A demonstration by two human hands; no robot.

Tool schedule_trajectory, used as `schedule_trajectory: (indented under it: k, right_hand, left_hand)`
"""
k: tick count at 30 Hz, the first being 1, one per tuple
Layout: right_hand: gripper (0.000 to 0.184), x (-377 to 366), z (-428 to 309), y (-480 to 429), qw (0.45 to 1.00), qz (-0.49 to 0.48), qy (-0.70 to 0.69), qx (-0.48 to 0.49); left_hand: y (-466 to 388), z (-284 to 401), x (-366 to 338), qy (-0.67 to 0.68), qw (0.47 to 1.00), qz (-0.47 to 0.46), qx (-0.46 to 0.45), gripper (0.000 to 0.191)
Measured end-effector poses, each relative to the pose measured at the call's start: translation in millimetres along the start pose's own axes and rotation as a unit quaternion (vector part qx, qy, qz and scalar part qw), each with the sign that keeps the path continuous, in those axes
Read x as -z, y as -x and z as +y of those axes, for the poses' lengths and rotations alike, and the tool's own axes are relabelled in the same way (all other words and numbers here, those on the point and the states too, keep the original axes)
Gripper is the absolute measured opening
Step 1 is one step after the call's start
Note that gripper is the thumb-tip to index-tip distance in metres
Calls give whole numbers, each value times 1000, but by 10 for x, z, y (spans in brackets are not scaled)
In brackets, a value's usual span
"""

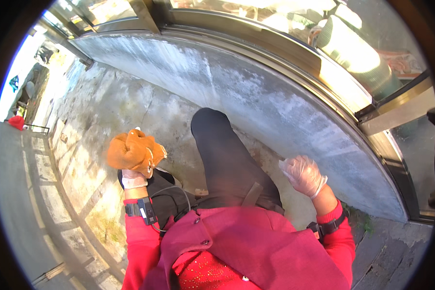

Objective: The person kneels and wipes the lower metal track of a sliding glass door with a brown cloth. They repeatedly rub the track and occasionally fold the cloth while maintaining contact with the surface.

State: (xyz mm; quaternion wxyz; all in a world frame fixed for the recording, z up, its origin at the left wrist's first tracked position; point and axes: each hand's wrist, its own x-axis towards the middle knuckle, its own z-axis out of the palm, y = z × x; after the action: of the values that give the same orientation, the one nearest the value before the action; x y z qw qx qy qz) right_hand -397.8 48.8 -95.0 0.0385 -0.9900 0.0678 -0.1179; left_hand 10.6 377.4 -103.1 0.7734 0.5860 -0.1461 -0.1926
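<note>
An orange-brown cloth item (132,151) with pale edging is bunched up over my left hand (133,178), whose fingers it hides; its exact kind cannot be told. A thin clear plastic glove shows at that wrist. On the right side, my right hand (305,174) wears a clear plastic glove and is raised beside the low wall, with its fingers curled. Whether a small thing is inside those fingers is not visible. Black trousers cover my legs (224,152) between the two hands.
A low concrete wall (239,90) under metal-framed windows (253,32) runs along the front and right. Stained concrete floor (105,98) lies ahead and to the left. At the far left are a red object (16,122) and a thin metal frame (38,128). A cable (174,188) crosses my lap.
</note>
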Motion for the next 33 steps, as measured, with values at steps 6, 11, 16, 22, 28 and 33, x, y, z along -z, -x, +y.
schedule_trajectory:
  k: [6, 11, 16, 22, 28, 33]
  right_hand:
    - [19, 129, -2, -141, 999, 15, 37, 9]
    - [21, 194, 6, -236, 1000, 0, 27, 14]
    - [24, 220, 49, -311, 1000, 9, 25, 16]
    - [21, 290, 124, -422, 996, 81, 27, 28]
    - [19, 401, 185, -526, 994, 93, 44, 26]
    - [19, 456, 263, -516, 995, 91, 50, 5]
  left_hand:
    - [-41, -32, 2, 88, 986, -136, 27, 32]
    - [-103, -125, 62, 65, 995, -76, -1, 28]
    - [-184, -267, 113, 186, 973, -127, 44, 23]
    - [-231, -313, 191, -42, 996, -73, 0, 12]
    - [-268, -293, 146, 246, 949, -167, 109, 13]
    - [-291, -317, 171, 95, 986, -129, 37, 11]
